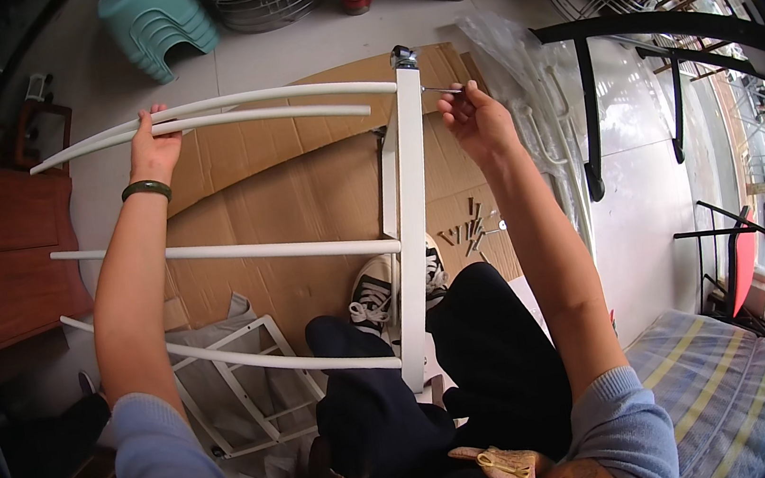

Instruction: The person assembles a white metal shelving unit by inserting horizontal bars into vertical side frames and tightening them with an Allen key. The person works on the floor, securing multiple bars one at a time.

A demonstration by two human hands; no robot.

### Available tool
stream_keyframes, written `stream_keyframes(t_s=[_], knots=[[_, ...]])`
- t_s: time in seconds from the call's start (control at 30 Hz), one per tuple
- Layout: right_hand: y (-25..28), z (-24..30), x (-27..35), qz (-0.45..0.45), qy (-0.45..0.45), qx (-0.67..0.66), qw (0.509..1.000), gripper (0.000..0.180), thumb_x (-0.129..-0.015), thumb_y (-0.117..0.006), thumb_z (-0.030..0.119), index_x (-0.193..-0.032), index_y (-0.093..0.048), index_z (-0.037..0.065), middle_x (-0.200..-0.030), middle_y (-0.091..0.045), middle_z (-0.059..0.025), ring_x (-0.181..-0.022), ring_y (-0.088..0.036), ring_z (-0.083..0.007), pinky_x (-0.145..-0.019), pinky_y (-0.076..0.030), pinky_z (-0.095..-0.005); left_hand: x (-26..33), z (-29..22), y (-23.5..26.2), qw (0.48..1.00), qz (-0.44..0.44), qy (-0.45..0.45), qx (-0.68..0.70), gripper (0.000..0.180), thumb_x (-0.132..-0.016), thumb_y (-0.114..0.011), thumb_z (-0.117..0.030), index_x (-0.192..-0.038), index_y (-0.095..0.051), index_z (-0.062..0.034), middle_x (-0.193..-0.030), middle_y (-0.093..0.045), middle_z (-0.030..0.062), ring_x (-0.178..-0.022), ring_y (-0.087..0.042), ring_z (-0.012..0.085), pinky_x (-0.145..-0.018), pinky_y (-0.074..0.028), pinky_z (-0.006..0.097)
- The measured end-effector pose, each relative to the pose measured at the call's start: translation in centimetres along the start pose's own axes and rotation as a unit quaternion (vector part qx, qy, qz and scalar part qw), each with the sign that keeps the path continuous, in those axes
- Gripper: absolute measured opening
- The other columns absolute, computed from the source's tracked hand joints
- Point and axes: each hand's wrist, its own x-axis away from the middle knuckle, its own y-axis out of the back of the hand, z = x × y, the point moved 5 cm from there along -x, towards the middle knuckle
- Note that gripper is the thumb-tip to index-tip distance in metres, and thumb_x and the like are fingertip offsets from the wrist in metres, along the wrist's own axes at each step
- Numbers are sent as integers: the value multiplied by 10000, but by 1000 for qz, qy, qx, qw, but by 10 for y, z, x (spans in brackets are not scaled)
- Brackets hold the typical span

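Observation:
A white metal frame stands between my legs, its square post (409, 207) running away from me and a black caster (403, 57) at the far end. Several white tubes (288, 249) reach left from the post. My left hand (156, 152) is wrapped round the far pair of tubes (288, 93), holding at least one; one tube of that pair ends short of the post. At the post's right side, my right hand (477, 117) pinches a thin metal rod (439, 90) whose tip meets the post opposite the far tube. Whether it is a hex key or a bolt is unclear.
Flattened cardboard (252, 183) covers the floor, with several loose bolts (472, 228) on it near my shoes (373, 297). A smaller white frame (262, 387) lies at lower left. Black metal bars (589, 118) and plastic wrapping (525, 78) are on the right; teal stools (155, 23) stand behind.

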Motion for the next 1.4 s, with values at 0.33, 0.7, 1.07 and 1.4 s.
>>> stream_keyframes(t_s=[0.33,0.7,1.07,1.4], knots=[[-3,27,6,66,220,293,928,196,-902,-466,186,-921,-566,18,-709,-570,-30,-656,-554,-101,-556,-446,-230,-7,-1,6,1000,2,20,17,124,-847,-548,-93,-964,-504,-99,-999,-504,57,-1023,-511,223,-842,-431,411],[-20,3,3,105,233,363,896,153,-861,-501,72,-962,-594,5,-770,-596,-22,-700,-543,-81,-632,-455,-226,-27,2,16,999,14,25,14,41,-882,-473,-66,-910,-464,-38,-1001,-494,179,-687,-438,202,-548,-391,282],[-23,11,1,142,383,403,819,119,-817,-555,33,-910,-620,-4,-742,-585,-5,-677,-519,-104,-656,-418,-217,-20,5,15,999,26,21,15,88,-909,-408,-73,-988,-404,-35,-1052,-481,145,-915,-514,242,-503,-351,271],[-20,2,7,118,47,208,970,230,-870,-500,99,-1054,-506,-40,-712,-586,-71,-606,-569,-135,-535,-463,-227,-22,3,13,999,31,15,-6,65,-911,-399,-79,-966,-406,-46,-1046,-492,124,-918,-517,232,-525,-367,281]])
